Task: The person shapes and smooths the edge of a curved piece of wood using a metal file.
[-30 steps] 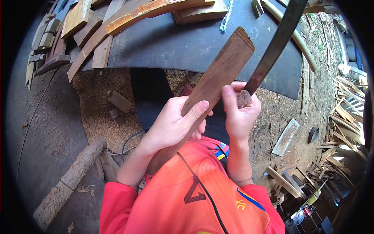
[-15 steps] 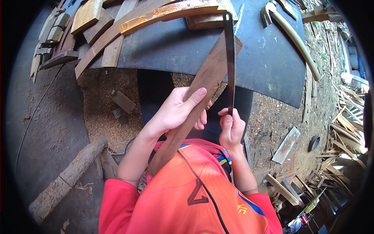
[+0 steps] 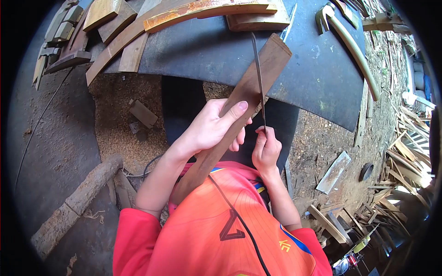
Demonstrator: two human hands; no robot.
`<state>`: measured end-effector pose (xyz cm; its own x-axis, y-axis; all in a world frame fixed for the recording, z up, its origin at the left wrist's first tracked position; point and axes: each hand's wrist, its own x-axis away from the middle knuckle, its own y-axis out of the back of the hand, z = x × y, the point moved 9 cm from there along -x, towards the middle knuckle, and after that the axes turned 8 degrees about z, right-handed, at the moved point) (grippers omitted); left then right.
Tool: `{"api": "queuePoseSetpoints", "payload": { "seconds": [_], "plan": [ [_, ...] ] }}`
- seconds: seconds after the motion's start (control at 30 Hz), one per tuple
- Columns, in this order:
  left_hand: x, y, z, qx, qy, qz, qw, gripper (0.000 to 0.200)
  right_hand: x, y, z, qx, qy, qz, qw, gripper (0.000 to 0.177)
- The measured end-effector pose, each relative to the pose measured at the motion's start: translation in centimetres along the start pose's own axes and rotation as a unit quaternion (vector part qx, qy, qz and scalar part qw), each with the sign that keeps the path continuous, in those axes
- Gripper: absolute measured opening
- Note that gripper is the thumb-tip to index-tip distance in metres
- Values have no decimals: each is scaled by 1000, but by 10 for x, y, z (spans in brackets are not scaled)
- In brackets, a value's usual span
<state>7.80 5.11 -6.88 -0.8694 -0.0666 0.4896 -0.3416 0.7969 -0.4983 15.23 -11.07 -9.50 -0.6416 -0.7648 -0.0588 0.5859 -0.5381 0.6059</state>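
A long brown board (image 3: pixel 239 99) slants from my torso up over the edge of the dark tabletop. My left hand (image 3: pixel 218 124) is wrapped round its middle, thumb on top and fingertips showing past the right edge. A thin metal blade (image 3: pixel 258 73) lies across the board's right side, its narrow edge turned up toward me. The lower end of the blade is pinched in my right hand (image 3: pixel 267 147), to the right of the board.
A curved wooden piece (image 3: pixel 184 14) spans the back of the dark table (image 3: pixel 193 55). A hammer (image 3: pixel 352 48) lies at its right. Wood blocks (image 3: pixel 103 16) stand back left. A log (image 3: pixel 78 202) lies lower left, and scrap wood (image 3: pixel 405 165) is heaped at right.
The blade has turned from showing its flat side to nearly edge-on, and its tip has moved left and down over the board. My right hand has shifted slightly left; my left hand keeps its hold.
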Motion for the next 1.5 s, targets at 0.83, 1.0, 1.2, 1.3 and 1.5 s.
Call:
{"api": "queuePoseSetpoints", "payload": {
  "seconds": [0.83,1.0,1.2,1.3,1.5],
  "plan": [
    [2,-7,16,-20,7,1,1000,50,-4,-2,-2,42,16,31,999,7],
    [1,-8,12,-20,7,-3,1000,49,17,-8,-32,54,12,27,998,8],
    [0,-1,10,-10,-8,-21,1000,48,15,-13,-32,62,-14,58,996,9],
    [1,-2,13,-2,-9,-23,1000,47,19,-4,-26,69,3,44,997,9],
    [1,-21,25,-47,7,24,999,41,12,-1,-20,69,42,23,996,9]
  ]
}}
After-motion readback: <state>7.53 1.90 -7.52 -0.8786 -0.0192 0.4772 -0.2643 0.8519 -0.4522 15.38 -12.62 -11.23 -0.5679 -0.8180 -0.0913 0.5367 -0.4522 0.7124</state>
